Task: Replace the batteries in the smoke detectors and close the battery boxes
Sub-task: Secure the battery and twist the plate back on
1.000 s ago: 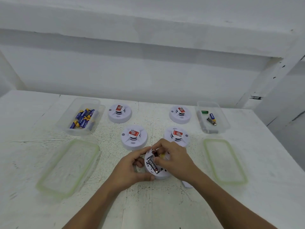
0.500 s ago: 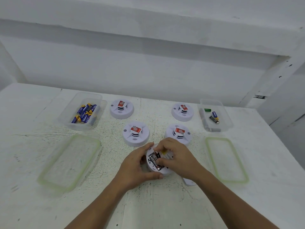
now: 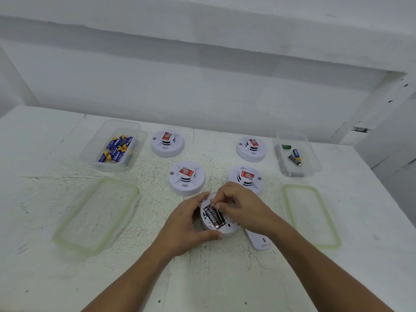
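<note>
upturned smoke detector (image 3: 229, 229) gripped by left hand (image 3: 186, 224), right hand (image 3: 242, 208) fingers (image 3: 218, 206) pinching black battery (image 3: 215, 218) (long axis near-to-far)

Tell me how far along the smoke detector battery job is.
Done: hard to say; a few loose batteries lie in the right box, perhaps old ones. In hand: the left hand holds the upturned detector while the right hand pinches a black battery in its open compartment; its cover lies on the table. Remaining: closing this one, likely the four other detectors face up, and both box lids are off.
</note>
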{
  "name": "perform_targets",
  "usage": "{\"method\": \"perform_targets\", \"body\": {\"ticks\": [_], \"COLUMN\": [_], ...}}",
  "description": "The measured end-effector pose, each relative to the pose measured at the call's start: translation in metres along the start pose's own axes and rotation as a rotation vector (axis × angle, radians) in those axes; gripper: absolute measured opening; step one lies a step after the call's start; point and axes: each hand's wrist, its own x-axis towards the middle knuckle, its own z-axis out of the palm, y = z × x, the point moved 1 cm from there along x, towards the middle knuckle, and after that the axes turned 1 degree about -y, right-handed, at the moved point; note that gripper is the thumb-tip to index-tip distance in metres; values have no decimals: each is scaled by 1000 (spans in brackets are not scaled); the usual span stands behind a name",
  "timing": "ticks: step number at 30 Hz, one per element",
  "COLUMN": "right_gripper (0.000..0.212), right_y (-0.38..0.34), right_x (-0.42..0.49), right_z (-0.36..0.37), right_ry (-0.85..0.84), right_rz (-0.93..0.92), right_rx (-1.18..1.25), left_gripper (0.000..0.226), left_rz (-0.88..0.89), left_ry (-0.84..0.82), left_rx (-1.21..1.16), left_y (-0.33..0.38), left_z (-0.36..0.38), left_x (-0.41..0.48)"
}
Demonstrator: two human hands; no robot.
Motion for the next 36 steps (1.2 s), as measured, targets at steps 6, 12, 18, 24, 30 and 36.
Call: {"method": "perform_targets", "body": {"ticks": [6, 12, 18, 24, 30, 36], "right_gripper": [5, 12, 22, 30, 24, 17], "right_y": [-3, -6, -7, -12, -9, -1], "right_x": [4, 7, 13, 17, 16, 4], "right_z": [5, 3, 2, 2, 3, 7], "right_ry": [5, -53, -65, -76, -55, 63], "right_rz": [60, 37, 68, 88, 76, 63], "right_rx": [9, -103, -148, -225, -220, -77], "left_gripper": [95, 98, 97, 96, 97, 95], "left_rz": [-15, -30, -26, -22, -41, -54], "left_ry": [6, 8, 15, 9, -2, 1], "left_rx": [-16, -10, -2, -15, -45, -53], "left_y": [1, 1, 4, 7, 6, 4], "left_z": [0, 0, -2, -3, -4, -5], "left_x": [-2, -2, -2, -1, 1, 1]}}
